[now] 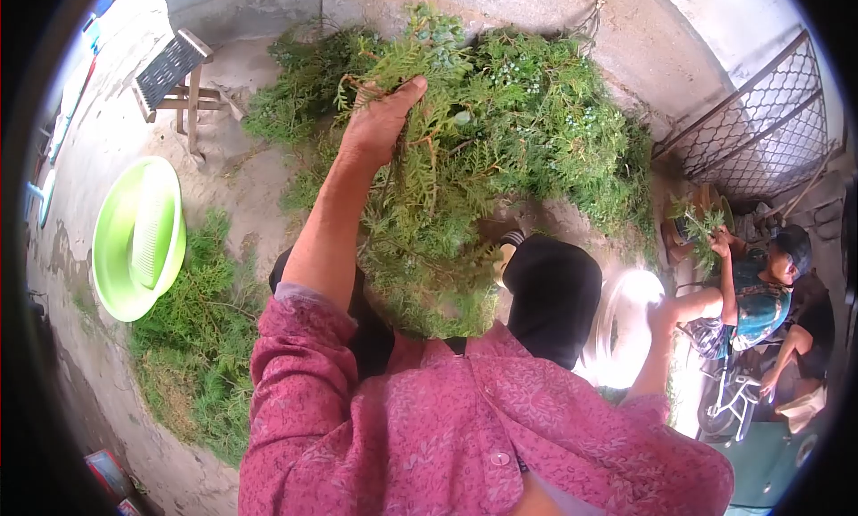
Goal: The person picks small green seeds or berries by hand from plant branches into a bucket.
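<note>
My left hand [384, 118] stretches forward, its fingers closed around the stem of an arborvitae branch [429, 167] with flat green sprays and small bluish-green cones. The branch hangs down from the hand between my knees. Behind it lies a large pile of the same cut branches [572, 114] against the wall. My right hand [663, 318] is at my right side, by the rim of a white basin [617, 324]. Strong glare washes out that hand's fingers and the basin, so I cannot see whether anything is held.
A bright green basin with a sieve-like insert [170, 275] stands at left, beside more greenery [201, 337]. Further back is a small wooden stool [183, 83]. At right a person [755, 284] holds a sprig, near a wire-mesh gate [760, 123]; another person's arm [791, 355] shows below.
</note>
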{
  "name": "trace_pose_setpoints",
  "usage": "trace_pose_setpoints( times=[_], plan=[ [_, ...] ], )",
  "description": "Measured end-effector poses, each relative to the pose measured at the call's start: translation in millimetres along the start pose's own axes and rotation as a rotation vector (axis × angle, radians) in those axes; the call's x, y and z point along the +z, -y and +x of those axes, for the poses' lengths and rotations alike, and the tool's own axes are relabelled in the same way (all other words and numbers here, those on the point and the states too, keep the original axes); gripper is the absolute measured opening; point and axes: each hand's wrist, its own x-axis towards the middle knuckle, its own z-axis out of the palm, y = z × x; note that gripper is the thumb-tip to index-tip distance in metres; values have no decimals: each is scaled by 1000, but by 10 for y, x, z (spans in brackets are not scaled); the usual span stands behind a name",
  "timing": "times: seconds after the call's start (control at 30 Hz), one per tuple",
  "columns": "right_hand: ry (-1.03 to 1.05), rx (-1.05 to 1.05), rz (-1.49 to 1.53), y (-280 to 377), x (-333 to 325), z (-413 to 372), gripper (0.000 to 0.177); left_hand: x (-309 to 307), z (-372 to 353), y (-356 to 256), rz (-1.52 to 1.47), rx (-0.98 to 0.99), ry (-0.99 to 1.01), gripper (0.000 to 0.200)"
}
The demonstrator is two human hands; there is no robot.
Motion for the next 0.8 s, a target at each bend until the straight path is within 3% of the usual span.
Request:
trace_pose_setpoints(
  times=[0.07, 0.13, 0.2, 0.37, 0.5, 0.6, 0.67, 0.8],
  plan=[
    [189, 119, -416, 793, -308, -185, 32, 2, -69, -101, 7, -24, -23, 33],
    [301, 170, -198, 1217, -357, 81, 37, 47, -95, -82, -127, 29, 12, 30],
    [348, 197, 187, 2263, -590, 346, 36, 61, -50, -39, -26, 82, -14, 30],
    [232, -331, 630, 3904, -453, 418, 28, 98, -7, -41, 86, 11, -40, 30],
    [317, -434, 561, 4483, -279, 522, 29, 77, -32, -84, 11, 31, -10, 31],
    [223, -424, 512, 4592, -97, 626, 30, 52, -56, -97, 22, 27, -1, 36],
    [268, -375, 506, 4628, -68, 651, 29, 25, -91, -143, 206, 61, -30, 40],
    [289, -383, 595, 4663, -31, 628, 25, 35, -94, -140, 182, 65, -43, 43]
  ],
)
